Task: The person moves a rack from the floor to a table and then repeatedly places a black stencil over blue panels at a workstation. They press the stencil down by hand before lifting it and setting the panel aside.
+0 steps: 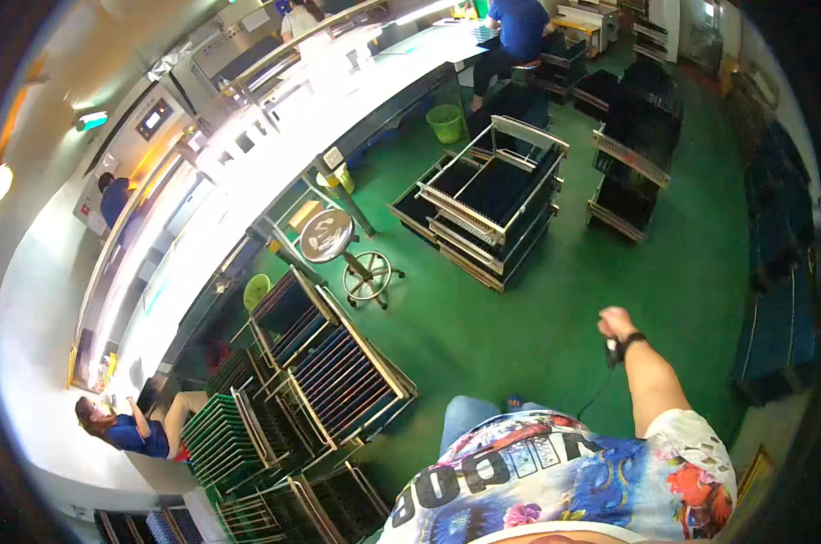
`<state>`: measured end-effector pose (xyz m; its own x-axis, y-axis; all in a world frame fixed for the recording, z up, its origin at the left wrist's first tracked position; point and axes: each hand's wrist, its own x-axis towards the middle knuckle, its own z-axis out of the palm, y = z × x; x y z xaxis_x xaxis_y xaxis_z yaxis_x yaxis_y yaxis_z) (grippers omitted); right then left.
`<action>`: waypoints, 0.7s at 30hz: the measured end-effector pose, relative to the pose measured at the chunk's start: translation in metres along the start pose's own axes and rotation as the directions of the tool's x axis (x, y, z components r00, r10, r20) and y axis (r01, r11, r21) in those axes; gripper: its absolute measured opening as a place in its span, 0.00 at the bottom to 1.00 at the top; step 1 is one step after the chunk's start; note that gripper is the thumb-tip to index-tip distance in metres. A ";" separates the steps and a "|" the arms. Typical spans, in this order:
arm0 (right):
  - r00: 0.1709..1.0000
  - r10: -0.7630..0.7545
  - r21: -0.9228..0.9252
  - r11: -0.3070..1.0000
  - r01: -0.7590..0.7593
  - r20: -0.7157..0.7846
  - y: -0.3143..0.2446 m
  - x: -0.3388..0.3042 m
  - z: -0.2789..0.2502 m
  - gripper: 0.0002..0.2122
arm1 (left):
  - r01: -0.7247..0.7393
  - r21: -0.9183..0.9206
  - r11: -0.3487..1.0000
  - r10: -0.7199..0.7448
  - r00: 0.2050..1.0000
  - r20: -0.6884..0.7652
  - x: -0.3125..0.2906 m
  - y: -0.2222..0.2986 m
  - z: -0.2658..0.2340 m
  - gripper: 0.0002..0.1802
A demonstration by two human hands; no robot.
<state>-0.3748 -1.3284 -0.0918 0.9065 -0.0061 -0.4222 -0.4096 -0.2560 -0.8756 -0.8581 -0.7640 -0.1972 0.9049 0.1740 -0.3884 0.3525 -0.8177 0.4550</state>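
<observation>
Right of centre in the frame, the person's right hand (616, 322) hangs over the green floor (555, 349), its fingers seemingly curled; it is too small and blurred to tell whether it grips anything. The left hand is out of view, so its state cannot be told. Around the right wrist sits a black wristband (631, 342), from which a thin dark cord (596, 397) trails down beside the patterned shirt (555, 485).

Nearest to the right hand, yet well apart from it, a stack of rack frames (501, 238) with pale rails and dark insides stands in the upper middle of the frame. More dark racks (635, 168) stand at the upper right. At the lower left are slatted racks (347, 379), with a green rack (222, 440) beside them.

Left of centre stands a round-topped stool (327, 236) on a wheeled base. Behind it, a brightly lit long desk (288, 145) curves across the upper left. A seated co-worker (145, 433) in a blue top is at the far lower left.
</observation>
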 end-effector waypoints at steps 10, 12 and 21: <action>0.996 -0.031 -0.150 0.988 0.042 0.078 -0.205 0.181 0.172 0.09 | 0.101 0.107 0.989 -0.094 0.993 -0.064 0.188 -0.033 -0.112 0.19; 0.997 0.041 -0.182 0.983 -0.030 0.058 -0.211 0.205 0.178 0.09 | 0.113 0.130 0.985 -0.105 0.992 -0.070 0.223 -0.043 -0.141 0.19; 0.939 -0.106 -0.396 0.918 -0.035 -0.327 -0.203 0.305 0.196 0.11 | 0.427 -0.820 0.381 -0.597 0.791 0.135 0.385 0.011 -0.387 0.16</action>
<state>-0.0350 -1.0894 -0.0889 0.9281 -0.2948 -0.2274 -0.3666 -0.6174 -0.6960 -0.4135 -0.4941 -0.0315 0.4734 0.5518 -0.6866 0.7163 0.2124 0.6646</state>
